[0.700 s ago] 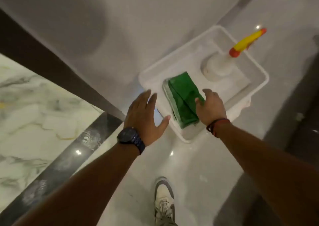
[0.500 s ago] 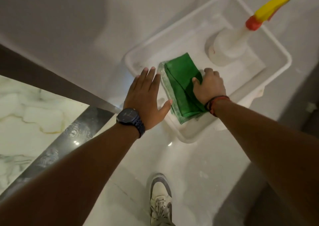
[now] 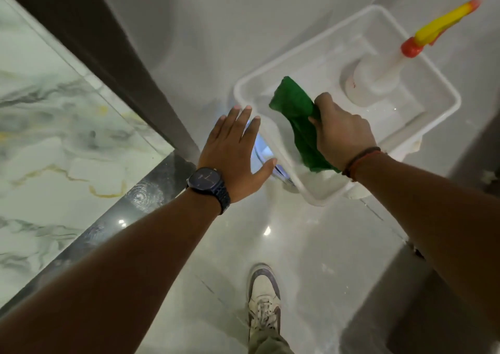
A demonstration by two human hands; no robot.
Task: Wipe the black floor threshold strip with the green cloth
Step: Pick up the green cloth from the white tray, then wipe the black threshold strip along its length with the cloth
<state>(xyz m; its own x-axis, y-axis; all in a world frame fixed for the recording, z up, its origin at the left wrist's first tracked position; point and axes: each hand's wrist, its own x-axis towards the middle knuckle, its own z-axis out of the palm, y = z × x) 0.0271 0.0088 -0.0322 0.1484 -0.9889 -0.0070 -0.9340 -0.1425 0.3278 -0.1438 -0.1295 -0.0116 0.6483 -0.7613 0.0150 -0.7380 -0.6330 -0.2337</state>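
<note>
Two floor surfaces meet at the black threshold strip (image 3: 113, 215), which runs diagonally at lower left, glossy and well apart from the cloth. A white tray (image 3: 443, 93) holds a spray bottle (image 3: 378, 77) with a yellow-and-red nozzle. The green cloth (image 3: 295, 110) hangs over the tray, pinched in the right hand (image 3: 343, 134). The left hand (image 3: 232, 156) is spread flat, fingers splayed, beside the tray's rim. A shoe (image 3: 263, 299) stands below.

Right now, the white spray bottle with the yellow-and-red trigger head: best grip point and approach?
Grip the white spray bottle by its narrow white neck under the red collar, coming from above. It stands upright in the white plastic tray, whose walls block a low side approach to the wide body.
</note>
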